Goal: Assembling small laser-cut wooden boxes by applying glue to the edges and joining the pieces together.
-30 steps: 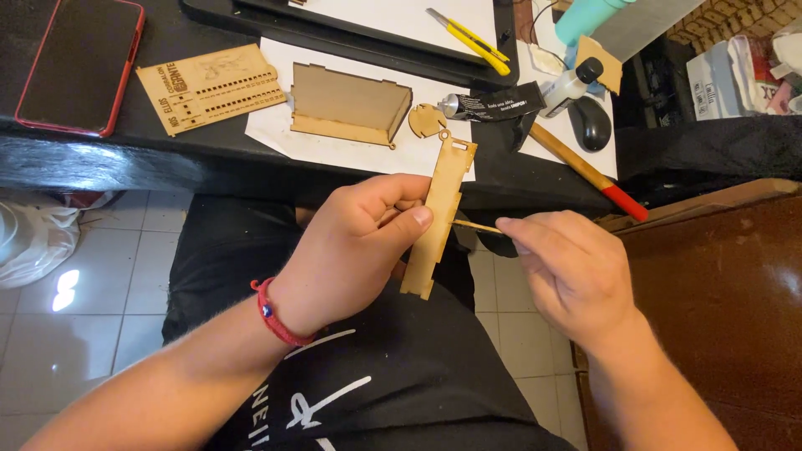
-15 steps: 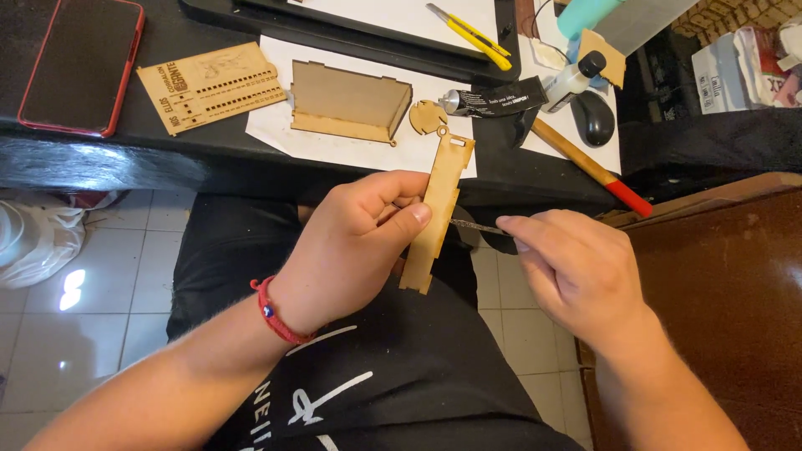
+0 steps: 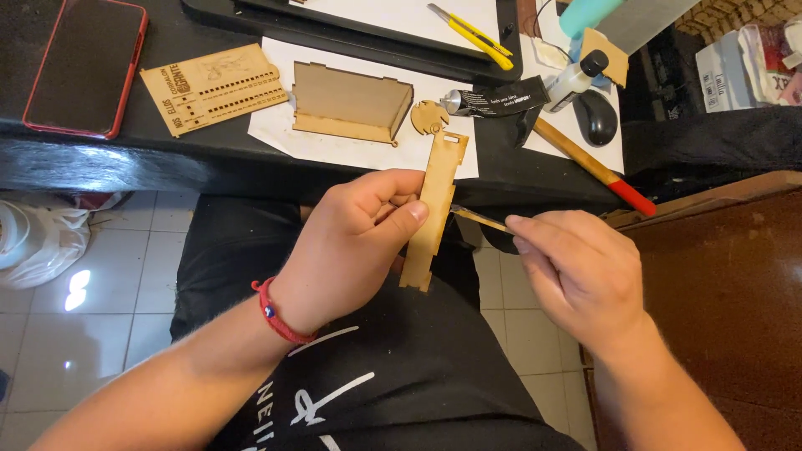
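My left hand (image 3: 359, 242) grips a long, flat wooden strip (image 3: 434, 209) with notched ends, held nearly upright over my lap. My right hand (image 3: 576, 276) pinches a thin wooden stick (image 3: 480, 219) whose tip touches the strip's right edge. On the black table above lie a partly assembled wooden box (image 3: 347, 104) on white paper, a small round wooden piece (image 3: 429, 117), and a black glue tube (image 3: 493, 100).
A phone in a red case (image 3: 79, 67) and a perforated wooden sheet (image 3: 213, 88) lie at the table's left. A yellow utility knife (image 3: 469, 33), a small white bottle (image 3: 575, 79), a black mouse (image 3: 596, 117) and a red-tipped wooden handle (image 3: 589, 163) lie at the right. A brown cabinet (image 3: 727, 276) stands on the right.
My right hand has shifted slightly left, bringing the stick's tip against the strip's edge. The left hand and strip have barely moved.
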